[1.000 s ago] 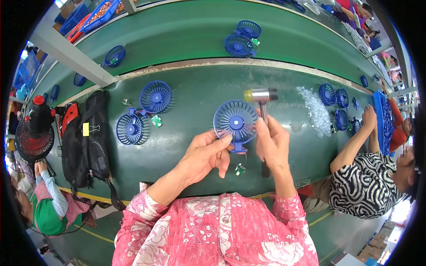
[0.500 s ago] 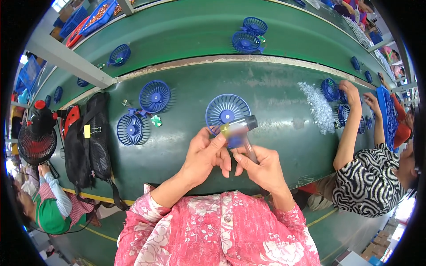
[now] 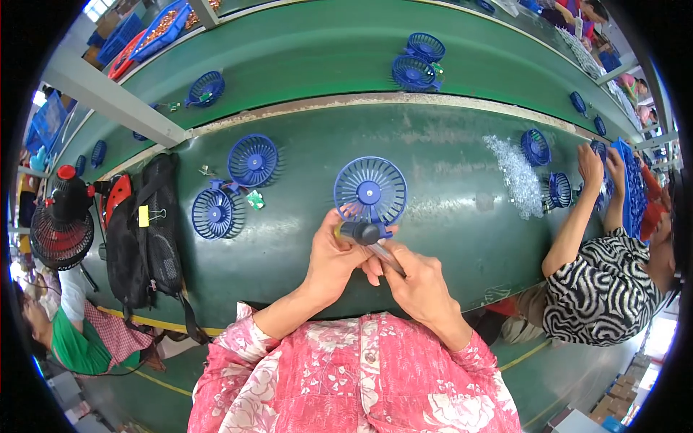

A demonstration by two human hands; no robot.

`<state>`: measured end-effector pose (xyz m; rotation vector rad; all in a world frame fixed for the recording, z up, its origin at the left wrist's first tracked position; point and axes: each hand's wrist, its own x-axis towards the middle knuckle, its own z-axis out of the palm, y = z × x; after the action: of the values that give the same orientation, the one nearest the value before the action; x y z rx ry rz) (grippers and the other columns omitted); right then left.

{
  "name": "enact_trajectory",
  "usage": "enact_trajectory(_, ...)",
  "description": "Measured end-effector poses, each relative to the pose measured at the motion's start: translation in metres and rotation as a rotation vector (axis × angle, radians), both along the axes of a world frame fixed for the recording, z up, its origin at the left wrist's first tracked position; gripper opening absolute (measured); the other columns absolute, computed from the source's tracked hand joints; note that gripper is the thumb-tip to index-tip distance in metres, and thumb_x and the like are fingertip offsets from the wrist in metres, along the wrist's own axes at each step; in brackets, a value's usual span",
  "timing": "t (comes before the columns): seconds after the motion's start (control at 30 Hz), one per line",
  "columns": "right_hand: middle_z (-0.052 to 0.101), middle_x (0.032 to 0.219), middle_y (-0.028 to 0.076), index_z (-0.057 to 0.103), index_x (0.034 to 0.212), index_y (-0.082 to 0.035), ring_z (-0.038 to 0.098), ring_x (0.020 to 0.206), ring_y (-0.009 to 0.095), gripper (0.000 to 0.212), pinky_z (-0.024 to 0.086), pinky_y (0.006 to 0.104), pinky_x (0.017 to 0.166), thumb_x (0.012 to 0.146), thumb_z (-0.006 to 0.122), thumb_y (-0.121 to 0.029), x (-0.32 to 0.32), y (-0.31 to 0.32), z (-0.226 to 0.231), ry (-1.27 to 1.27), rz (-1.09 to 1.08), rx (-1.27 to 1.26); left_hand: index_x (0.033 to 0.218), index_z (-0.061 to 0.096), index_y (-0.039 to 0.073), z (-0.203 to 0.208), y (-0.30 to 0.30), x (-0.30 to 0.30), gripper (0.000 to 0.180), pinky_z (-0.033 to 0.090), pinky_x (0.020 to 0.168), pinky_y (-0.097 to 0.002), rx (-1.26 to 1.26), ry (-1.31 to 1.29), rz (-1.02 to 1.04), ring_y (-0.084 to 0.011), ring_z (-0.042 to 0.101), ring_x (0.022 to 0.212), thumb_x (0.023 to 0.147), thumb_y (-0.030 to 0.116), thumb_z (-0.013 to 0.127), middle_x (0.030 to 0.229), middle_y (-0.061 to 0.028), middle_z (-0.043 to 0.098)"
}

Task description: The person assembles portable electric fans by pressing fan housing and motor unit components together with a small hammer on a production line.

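Observation:
In front of my body, my left hand is closed at the lower edge of a round blue fan housing, whose slatted basket faces up. My right hand grips the handle of a small hammer with a black-ended head. The hammer head lies over the housing's lower end, just by my left fingers, and hides that part. Left of my hands, two more blue fan housings rest on the table beside a small green circuit board.
A black mesh bag lies at left, near a black and red desk fan. Beyond the table runs a green conveyor belt carrying blue housings. Small clear parts are heaped at right, near a co-worker in a patterned top.
The hammer head has come down and nearer to me, onto the housing's lower end. Housings on the belt have shifted right. The co-worker's hands at right have moved farther right.

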<state>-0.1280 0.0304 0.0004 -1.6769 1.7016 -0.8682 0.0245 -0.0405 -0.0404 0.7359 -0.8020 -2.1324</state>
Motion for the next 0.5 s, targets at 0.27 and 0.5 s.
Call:
enact_trajectory(0.27, 0.066, 0.104, 0.013, 0.063, 0.113, -0.001, 0.068, 0.075, 0.026, 0.035, 0.054, 0.0356, 0.059, 0.079, 0.070, -0.002, -0.005, 0.002, -0.006, 0.331, 0.043, -0.427, 0.143, 0.021, 0.002, 0.002, 0.004, 0.000, 0.071, 0.057, 0.072, -0.0290, -0.278, -0.199, 0.116, -0.0169, 0.069, 0.078, 0.088, -0.005, 0.065, 0.097, -0.0139, 0.070)
enact_trajectory(0.5, 0.062, 0.093, 0.011, 0.068, 0.108, -0.001, 0.065, 0.072, 0.022, 0.039, 0.048, 0.0287, 0.052, 0.070, 0.079, 0.000, -0.003, -0.006, -0.006, 0.277, 0.009, -0.444, 0.149, 0.011, 0.000, -0.003, 0.009, 0.005, 0.089, 0.052, 0.076, -0.0284, -0.465, -0.216, 0.127, -0.0152, 0.067, 0.076, 0.083, 0.002, 0.071, 0.084, -0.0088, 0.069)
